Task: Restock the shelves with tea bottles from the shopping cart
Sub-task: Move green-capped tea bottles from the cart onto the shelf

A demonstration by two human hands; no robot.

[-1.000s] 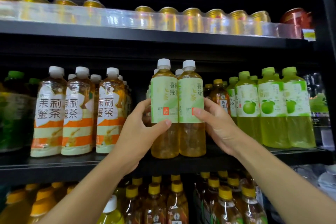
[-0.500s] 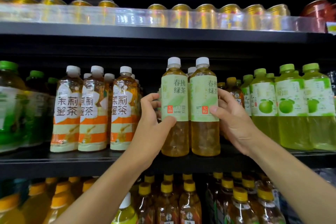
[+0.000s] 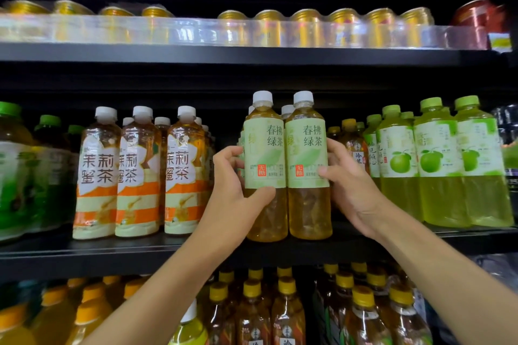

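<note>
Two green tea bottles with white caps and pale green labels stand side by side at the front of the middle shelf (image 3: 112,253). My left hand (image 3: 234,190) grips the left tea bottle (image 3: 265,165), thumb across its front below the label. My right hand (image 3: 350,187) grips the right tea bottle (image 3: 307,165), thumb on the label's lower right corner. Both bottles are upright with their labels facing me. More white caps show behind them. The shopping cart is out of view.
Jasmine honey tea bottles (image 3: 137,173) stand left of my hands, green apple drinks (image 3: 437,165) to the right. Gold cans (image 3: 269,28) line the top shelf behind a clear rail. Yellow-capped bottles (image 3: 286,311) fill the shelf below.
Both bottles have been turned so their labels face front more fully. My left fingers have curled further round the left bottle. The view has shifted slightly.
</note>
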